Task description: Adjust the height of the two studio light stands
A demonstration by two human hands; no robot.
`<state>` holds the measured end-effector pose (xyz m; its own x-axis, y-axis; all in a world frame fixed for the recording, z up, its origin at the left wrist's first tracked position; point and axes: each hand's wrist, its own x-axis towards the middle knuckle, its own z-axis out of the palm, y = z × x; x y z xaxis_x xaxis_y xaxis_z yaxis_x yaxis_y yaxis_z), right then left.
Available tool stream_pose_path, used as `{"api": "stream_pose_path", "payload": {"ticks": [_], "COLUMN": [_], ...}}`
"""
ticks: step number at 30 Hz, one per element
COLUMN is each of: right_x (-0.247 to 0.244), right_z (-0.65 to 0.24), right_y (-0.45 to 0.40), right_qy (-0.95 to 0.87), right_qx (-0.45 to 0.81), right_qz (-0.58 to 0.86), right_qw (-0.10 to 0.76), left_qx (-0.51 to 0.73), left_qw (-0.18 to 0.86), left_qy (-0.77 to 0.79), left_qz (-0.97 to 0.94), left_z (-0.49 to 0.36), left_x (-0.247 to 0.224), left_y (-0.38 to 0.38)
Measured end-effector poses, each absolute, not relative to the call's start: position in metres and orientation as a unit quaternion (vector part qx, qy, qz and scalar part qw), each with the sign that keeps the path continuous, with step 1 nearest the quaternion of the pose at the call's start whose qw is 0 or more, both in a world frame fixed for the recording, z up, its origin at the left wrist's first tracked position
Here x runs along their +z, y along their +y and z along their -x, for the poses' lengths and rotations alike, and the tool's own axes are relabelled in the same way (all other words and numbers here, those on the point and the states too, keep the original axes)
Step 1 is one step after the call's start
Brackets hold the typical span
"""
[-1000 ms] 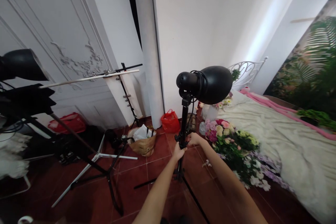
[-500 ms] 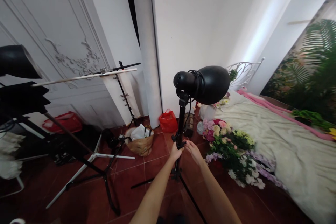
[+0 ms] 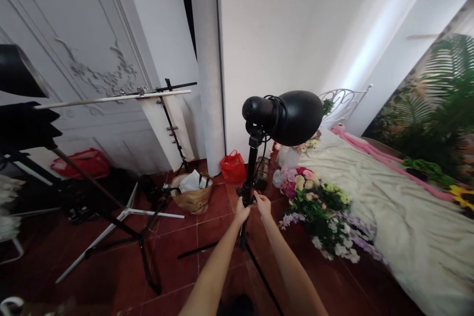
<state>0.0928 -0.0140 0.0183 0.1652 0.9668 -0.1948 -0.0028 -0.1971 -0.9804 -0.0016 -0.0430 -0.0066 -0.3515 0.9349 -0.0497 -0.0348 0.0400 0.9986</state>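
A black studio lamp (image 3: 301,117), its cable looped around the neck, sits on top of a black light stand (image 3: 252,164) in front of me. My left hand (image 3: 242,212) is closed around the stand just under its clamp collar (image 3: 245,193). On the collar's right side, my right hand (image 3: 263,206) has its fingers bent in a pinch at the tightening knob, which they mostly hide. Below the hands, the stand's dark legs (image 3: 259,269) spread over the red tiles.
Artificial flowers (image 3: 314,202) and a bed with a cream cover (image 3: 400,227) lie to the right. Behind the stand are a red bag (image 3: 233,167) and a woven basket (image 3: 192,201). More stands with black and white legs (image 3: 128,212) occupy the left.
My right hand's fingers, stretched out before, have closed in at the collar's knob. My left hand keeps its hold. The view has shifted slightly, with the lamp a little further left.
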Motion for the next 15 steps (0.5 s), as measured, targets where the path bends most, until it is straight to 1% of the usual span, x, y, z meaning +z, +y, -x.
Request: {"api": "stream_pose_path", "payload": {"ticks": [3,5,8,10,12,15], "right_x": [0.017,0.006,-0.024,-0.048,-0.07,-0.091], "right_z": [-0.099,-0.109,-0.132,-0.152,-0.172,-0.195], "right_y": [-0.032,-0.056,-0.11,-0.154,-0.2,-0.27], "right_qy": [-0.395,-0.376,-0.311,-0.255,-0.196,-0.126], "right_qx": [0.512,0.539,0.604,0.63,0.622,0.566], "right_qz": [0.591,0.577,0.555,0.569,0.594,0.621], "right_qw": [0.482,0.485,0.48,0.463,0.471,0.528], "left_qx": [0.558,0.541,0.529,0.533,0.534,0.513], "left_qw": [0.395,0.385,0.375,0.374,0.379,0.387], "left_qy": [0.599,0.615,0.623,0.616,0.607,0.602], "left_qz": [-0.416,-0.424,-0.437,-0.444,-0.451,-0.474], "left_z": [0.003,0.005,0.007,0.008,0.007,0.007], "left_x": [-0.01,-0.011,-0.008,-0.001,0.008,0.02], "left_y": [-0.045,-0.045,-0.045,-0.045,-0.044,-0.044]}}
